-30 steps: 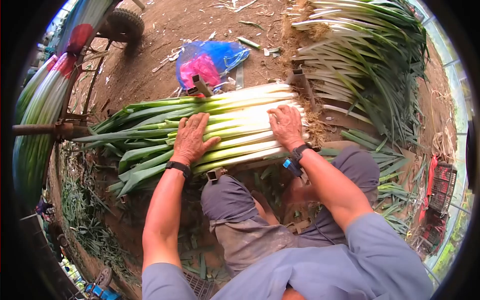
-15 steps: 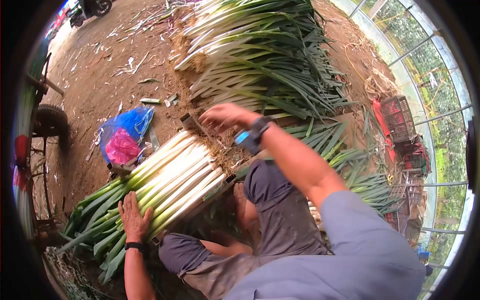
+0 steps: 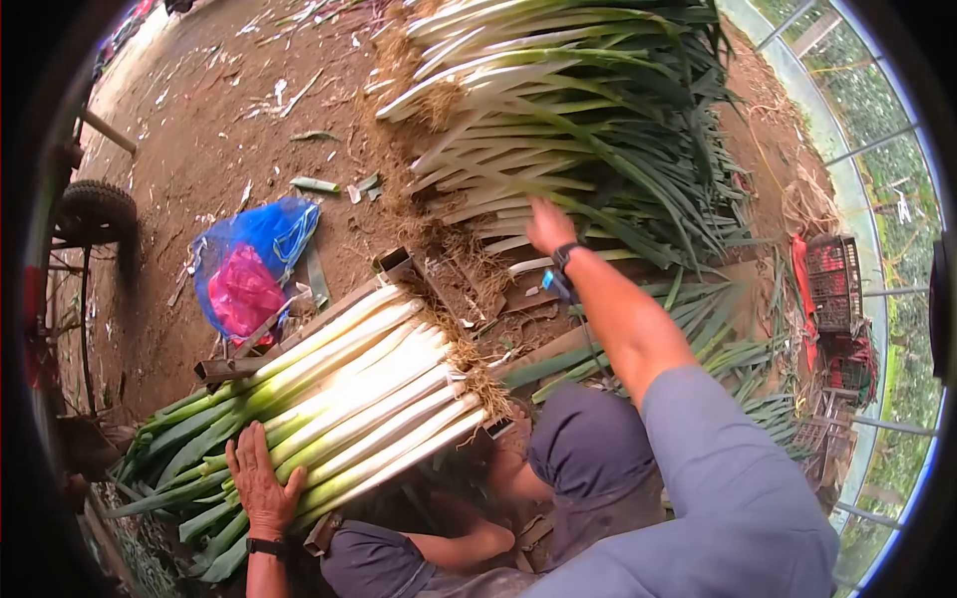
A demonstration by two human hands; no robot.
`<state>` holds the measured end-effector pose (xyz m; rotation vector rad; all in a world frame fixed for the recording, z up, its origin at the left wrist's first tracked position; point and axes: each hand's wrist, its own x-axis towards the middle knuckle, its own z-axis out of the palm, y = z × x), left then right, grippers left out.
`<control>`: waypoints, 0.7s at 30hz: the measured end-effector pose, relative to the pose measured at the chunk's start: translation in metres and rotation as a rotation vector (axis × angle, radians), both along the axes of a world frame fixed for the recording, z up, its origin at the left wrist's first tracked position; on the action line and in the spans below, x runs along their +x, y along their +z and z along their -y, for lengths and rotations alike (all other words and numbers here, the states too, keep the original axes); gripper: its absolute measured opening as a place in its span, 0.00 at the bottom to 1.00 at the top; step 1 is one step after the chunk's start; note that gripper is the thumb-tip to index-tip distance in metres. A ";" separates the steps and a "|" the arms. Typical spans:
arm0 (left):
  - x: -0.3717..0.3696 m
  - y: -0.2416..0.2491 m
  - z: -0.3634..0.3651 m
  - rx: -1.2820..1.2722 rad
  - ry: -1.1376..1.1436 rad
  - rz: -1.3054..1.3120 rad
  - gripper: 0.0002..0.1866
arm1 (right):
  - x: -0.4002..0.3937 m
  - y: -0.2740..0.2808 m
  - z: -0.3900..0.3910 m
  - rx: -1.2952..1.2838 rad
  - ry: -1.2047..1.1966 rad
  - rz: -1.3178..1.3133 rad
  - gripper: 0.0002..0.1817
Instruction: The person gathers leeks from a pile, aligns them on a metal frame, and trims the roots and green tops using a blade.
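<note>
My left hand [image 3: 263,480] lies flat, fingers stretched, on the green part of a row of leeks [image 3: 344,379] in a metal frame [image 3: 395,261]. Their white stems and roots point up and right. At the near edge of a large leek pile [image 3: 598,140], my right hand [image 3: 550,227] touches the stems. Its fingers are mostly hidden, so whether they grip a leek cannot be seen. A dark band with a small blue item [image 3: 558,285] is at my right wrist.
Blue netting [image 3: 254,249] and a pink plastic bag [image 3: 244,294] lie left of the frame. Loose leek leaves [image 3: 698,319] cover the ground at right. A wheel [image 3: 97,211] stands at far left; crates [image 3: 835,283] line the right side.
My right hand has moved from above the root ends in the frame to the right, onto the leek pile. My left hand stays on the leeks. The view has shifted slightly.
</note>
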<state>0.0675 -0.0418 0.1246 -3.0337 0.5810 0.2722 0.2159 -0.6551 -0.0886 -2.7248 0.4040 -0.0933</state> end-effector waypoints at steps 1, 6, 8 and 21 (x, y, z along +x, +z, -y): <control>0.001 0.000 -0.001 0.002 -0.001 -0.003 0.49 | 0.027 0.007 -0.004 -0.036 0.059 0.019 0.35; 0.005 0.000 -0.002 0.039 -0.025 0.006 0.50 | 0.116 0.023 -0.026 -0.227 0.334 -0.016 0.36; 0.003 0.001 0.000 0.036 -0.003 -0.002 0.50 | 0.117 0.007 -0.033 -0.396 0.317 -0.071 0.39; 0.004 -0.001 0.000 0.011 -0.046 0.080 0.49 | 0.096 -0.023 -0.028 -0.496 0.332 -0.065 0.23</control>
